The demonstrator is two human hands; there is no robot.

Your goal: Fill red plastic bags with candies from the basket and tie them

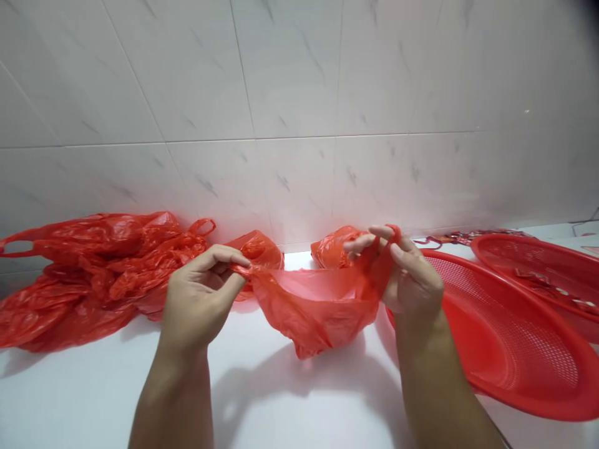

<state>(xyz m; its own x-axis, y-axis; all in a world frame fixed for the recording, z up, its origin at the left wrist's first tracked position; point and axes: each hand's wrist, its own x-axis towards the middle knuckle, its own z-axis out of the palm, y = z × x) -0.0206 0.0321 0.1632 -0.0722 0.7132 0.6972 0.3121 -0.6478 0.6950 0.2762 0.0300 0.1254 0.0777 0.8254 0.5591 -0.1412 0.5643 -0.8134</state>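
A thin red plastic bag (318,318) is stretched between my two hands above the white table, its mouth gaping a little and its bottom sagging. My left hand (203,293) pinches one gathered corner of the bag between thumb and fingers. On the other side my right hand (409,268) grips the opposite handle, a loop of which lies around a finger. Whether the bag holds anything cannot be seen. Behind it sit two folded red plastic bundles, one (257,248) near my left fingertips and one (334,244) partly covered by my right fingers.
A heap of crumpled red plastic bags (103,268) lies on the left. To the right stands a large red perforated basket (519,349), with another red basket (538,252) behind it holding small red items. A marbled tile wall (299,93) closes off the back.
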